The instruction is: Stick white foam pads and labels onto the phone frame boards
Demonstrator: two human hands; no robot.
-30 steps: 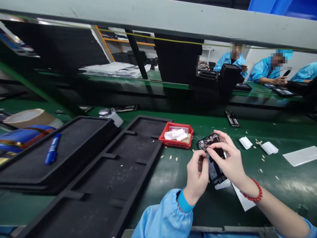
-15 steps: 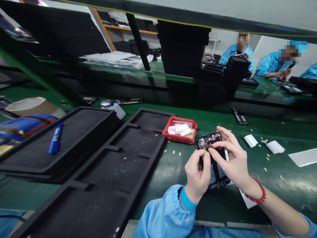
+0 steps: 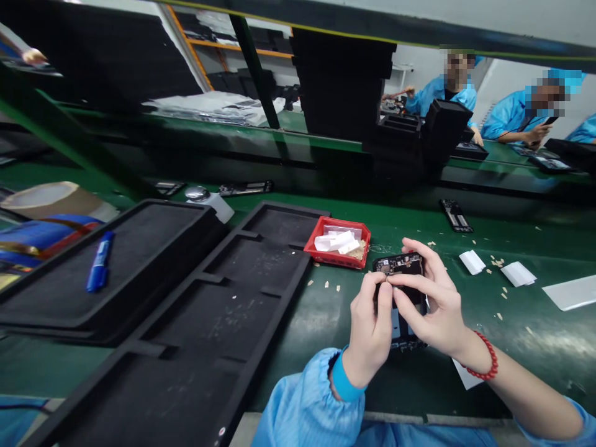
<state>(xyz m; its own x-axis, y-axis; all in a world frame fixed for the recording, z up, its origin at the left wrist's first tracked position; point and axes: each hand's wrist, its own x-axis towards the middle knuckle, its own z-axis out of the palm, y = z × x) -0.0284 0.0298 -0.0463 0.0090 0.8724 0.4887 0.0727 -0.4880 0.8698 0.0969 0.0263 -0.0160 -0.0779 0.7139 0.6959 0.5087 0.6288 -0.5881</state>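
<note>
A black phone body (image 3: 399,264) with its back open and its circuit parts showing is held just above the green bench. My left hand (image 3: 370,329) grips its left side, thumb and forefinger pinched near the top. My right hand (image 3: 431,304), with a red bead bracelet at the wrist, wraps around the right side, and its fingertips meet the left fingers at the phone's upper part. Whether a small piece sits between the fingertips is too small to tell.
A red tray (image 3: 321,231) with white slips sits just beyond the phone. Two long black foam trays (image 3: 242,292) fill the left, one bearing a blue marker (image 3: 97,268). White paper pieces (image 3: 516,273) and scraps lie at right. Another phone part (image 3: 455,215) lies farther back; people in blue work behind.
The phone has turned from tilted to nearly square to me, and both hands have shifted slightly with it. The view has dropped a little.
</note>
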